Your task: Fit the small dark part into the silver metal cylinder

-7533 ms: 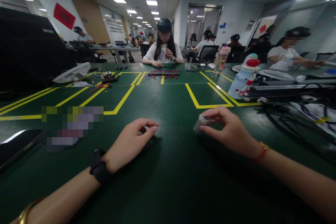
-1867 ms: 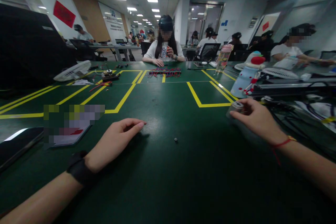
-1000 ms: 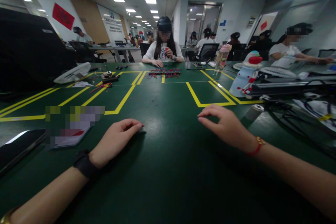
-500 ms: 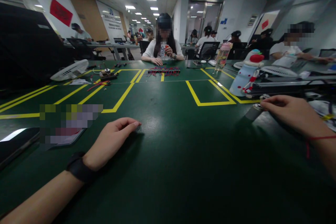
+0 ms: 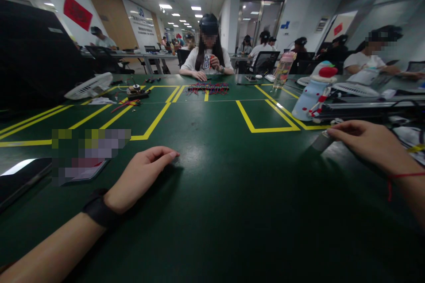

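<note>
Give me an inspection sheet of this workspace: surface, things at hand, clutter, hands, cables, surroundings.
Surface: green table, marked with yellow tape.
Things at hand: metal cylinder by the right hand; tiny thing by the left hand, too small to name.
Clutter: blue bottle, pink-lidded bottle, white fan, dark flat device.
Hands: right at the cylinder's upper end, grip unclear; left with thumb and forefinger close together, hold unclear.
Cables: bunch of red and blue wires at the far side; red wires at left.
Surroundings: person across the table; other people beyond; glass door.
</note>
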`<state>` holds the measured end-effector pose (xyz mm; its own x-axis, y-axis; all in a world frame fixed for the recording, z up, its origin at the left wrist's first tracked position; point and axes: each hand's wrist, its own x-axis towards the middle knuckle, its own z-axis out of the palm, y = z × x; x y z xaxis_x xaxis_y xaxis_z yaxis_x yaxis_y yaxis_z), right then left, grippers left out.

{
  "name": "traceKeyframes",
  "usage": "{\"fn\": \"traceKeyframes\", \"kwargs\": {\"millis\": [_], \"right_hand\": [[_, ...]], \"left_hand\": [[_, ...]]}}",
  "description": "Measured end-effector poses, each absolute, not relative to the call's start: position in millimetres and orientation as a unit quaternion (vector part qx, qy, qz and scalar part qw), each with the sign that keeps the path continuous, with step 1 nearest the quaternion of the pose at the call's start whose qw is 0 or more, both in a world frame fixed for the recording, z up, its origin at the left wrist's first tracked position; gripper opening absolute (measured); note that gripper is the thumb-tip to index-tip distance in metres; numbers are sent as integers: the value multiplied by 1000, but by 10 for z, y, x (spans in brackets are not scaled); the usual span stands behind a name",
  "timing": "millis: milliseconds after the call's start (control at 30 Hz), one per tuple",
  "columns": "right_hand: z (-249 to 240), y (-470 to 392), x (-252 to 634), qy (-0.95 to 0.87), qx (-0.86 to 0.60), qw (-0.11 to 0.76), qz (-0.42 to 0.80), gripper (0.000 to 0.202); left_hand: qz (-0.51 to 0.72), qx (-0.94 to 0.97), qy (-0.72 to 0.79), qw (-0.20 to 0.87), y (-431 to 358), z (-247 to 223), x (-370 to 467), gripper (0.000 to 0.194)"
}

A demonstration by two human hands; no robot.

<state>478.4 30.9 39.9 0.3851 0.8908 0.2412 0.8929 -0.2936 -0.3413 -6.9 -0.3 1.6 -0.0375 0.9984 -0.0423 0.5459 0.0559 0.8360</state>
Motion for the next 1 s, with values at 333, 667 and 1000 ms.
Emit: {"fn": "traceKeyframes", "kwargs": {"millis": [333, 667, 1000], "right_hand": [[378, 346, 4850, -533, -823, 195, 4, 29], [288, 365, 4893, -562, -785, 242, 94, 50], [150, 145, 3971, -691, -603, 393, 70, 38]], "left_hand": [[329, 608, 638, 339, 24, -17, -99, 33], [328, 605, 637, 349, 10, 1, -95, 32], [323, 612, 638, 337, 28, -6, -74, 33]]}}
